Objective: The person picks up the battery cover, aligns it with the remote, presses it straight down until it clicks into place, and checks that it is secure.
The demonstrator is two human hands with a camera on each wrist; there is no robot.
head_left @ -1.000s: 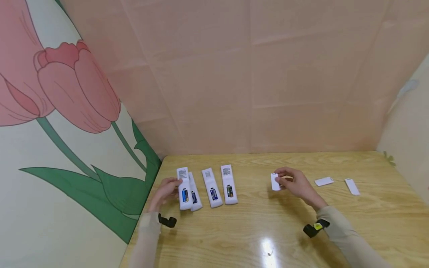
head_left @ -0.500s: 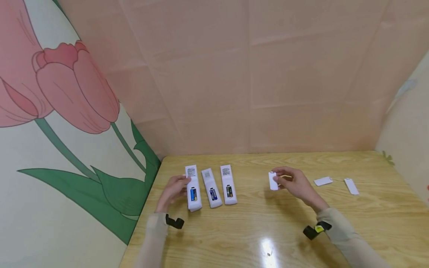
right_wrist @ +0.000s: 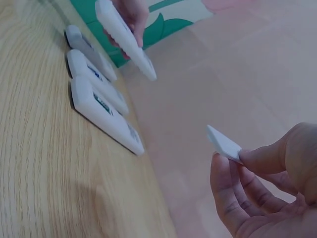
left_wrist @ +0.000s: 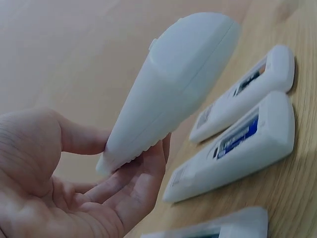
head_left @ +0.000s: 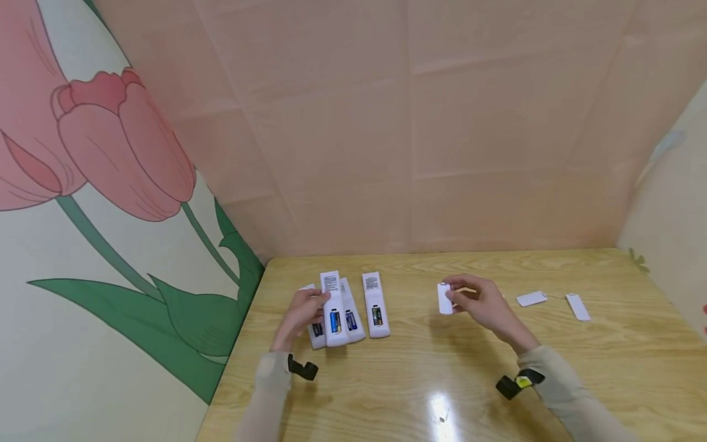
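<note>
My left hand [head_left: 304, 310] grips a white remote control [head_left: 334, 310] by its upper end, lifted above the table with its uncovered battery slot and blue battery facing up. In the left wrist view the thumb lies on one side of this remote [left_wrist: 168, 84] and the fingers on its button side. Below it lie two more remotes, partly covered by it in the head view, and a third remote [head_left: 376, 307] lies just to the right. My right hand [head_left: 480, 301] pinches a small white battery cover [head_left: 445, 299] between thumb and fingers, held up off the table.
Two more white battery covers, one slanted [head_left: 532, 299] and one closer to upright [head_left: 577, 307], lie on the wooden table [head_left: 386, 393] to the right. A pink cloth backdrop [head_left: 342, 153] rises behind the table, and a tulip-painted wall [head_left: 110, 294] borders its left side.
My left hand has carried its remote to the right, across the leftmost remote and over part of the second one. The right hand, with the battery cover, has shifted slightly left.
</note>
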